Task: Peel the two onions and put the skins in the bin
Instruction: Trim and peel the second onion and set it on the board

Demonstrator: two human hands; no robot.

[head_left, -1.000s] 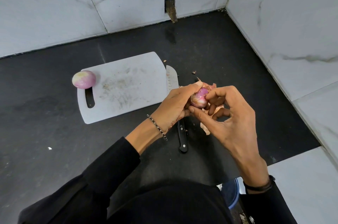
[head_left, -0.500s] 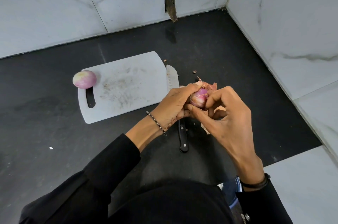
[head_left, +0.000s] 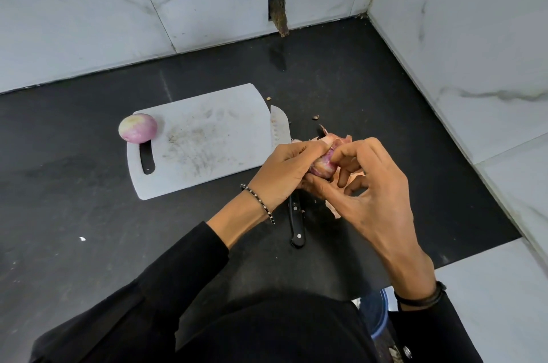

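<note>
Pink onion point(head_left: 324, 167) gripped by left hand point(head_left: 284, 172) and right hand point(head_left: 376, 199) beside board point(head_left: 207, 131) edge

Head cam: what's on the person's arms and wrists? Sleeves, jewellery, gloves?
Bare hands, no gloves. Long black sleeves on both arms: left sleeve, right sleeve. The left hand has a thin black-and-silver beaded bracelet at the wrist; the right hand has a plain black wristband.

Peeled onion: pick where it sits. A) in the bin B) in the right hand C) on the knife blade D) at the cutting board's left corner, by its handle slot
D: the peeled onion rests at the cutting board's left corner, beside its slot.
</note>
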